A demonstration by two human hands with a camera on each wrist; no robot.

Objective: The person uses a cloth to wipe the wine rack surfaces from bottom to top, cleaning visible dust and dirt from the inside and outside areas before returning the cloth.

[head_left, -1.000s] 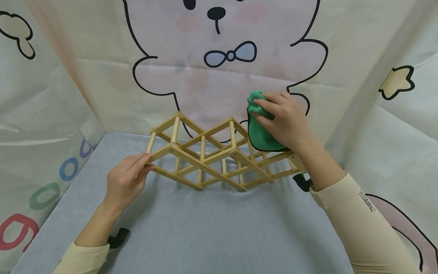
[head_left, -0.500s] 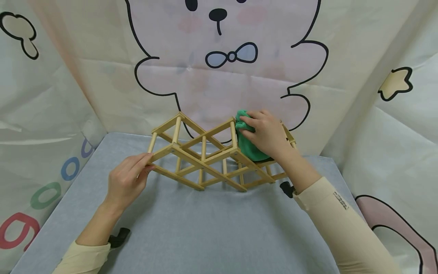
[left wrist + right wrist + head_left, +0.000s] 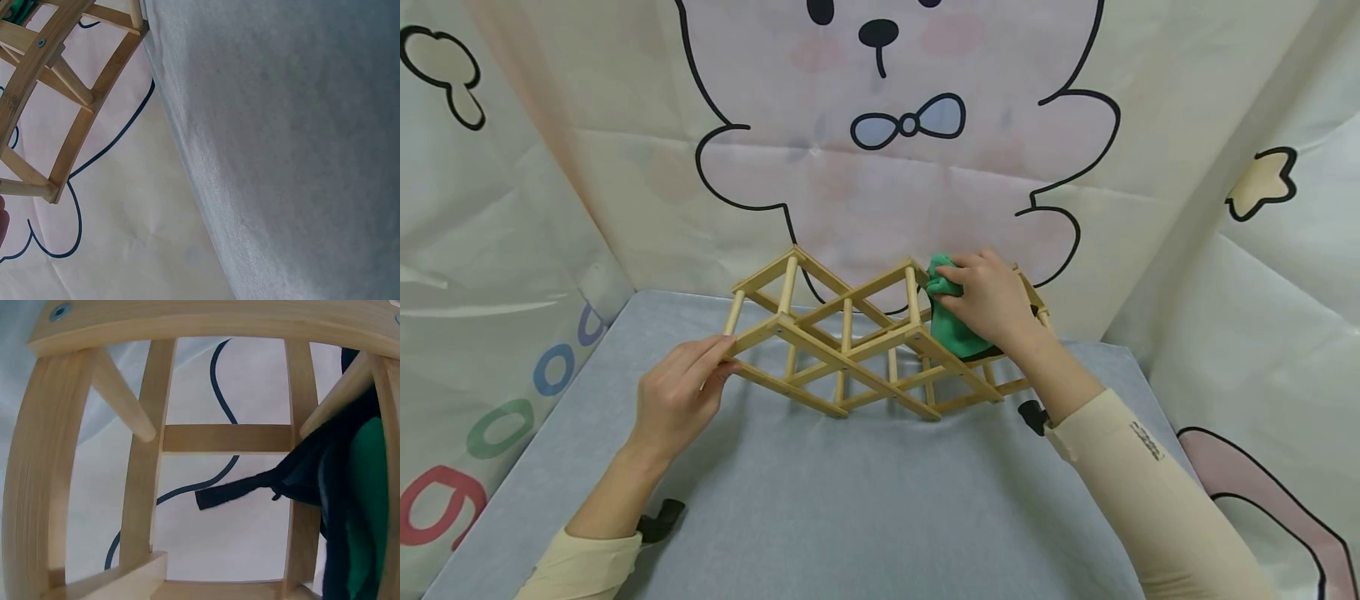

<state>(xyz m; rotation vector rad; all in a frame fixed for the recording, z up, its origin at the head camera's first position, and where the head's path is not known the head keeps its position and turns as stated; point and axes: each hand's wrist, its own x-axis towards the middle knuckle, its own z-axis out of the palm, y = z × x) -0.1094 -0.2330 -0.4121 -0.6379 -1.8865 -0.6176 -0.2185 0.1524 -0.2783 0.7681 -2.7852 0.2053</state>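
A folding wooden lattice rack (image 3: 844, 365), made of crossed slats and round dowels, stands stretched out across the table. My left hand (image 3: 679, 396) pinches its left end between thumb and fingers; one fingertip (image 3: 3, 220) shows at the edge of the left wrist view. My right hand (image 3: 988, 300) grips the bunched top of a soft green cloth item (image 3: 953, 332) with dark trim. This cloth hangs down into the right part of the rack, behind the front slats. In the right wrist view, its dark strap (image 3: 234, 490) sticks out between the wooden bars (image 3: 206, 322).
A pale blue-grey cloth (image 3: 880, 500) covers the table. Printed fabric walls (image 3: 910, 175) enclose the back and both sides, close behind the rack. A black wrist mount (image 3: 660, 522) sits by the left cuff, another (image 3: 1033, 416) by the right cuff.
My right hand has moved left and down, lowering the green cloth from above the rack's right end into its right section. The left hand keeps its grip; the rack has hardly moved.
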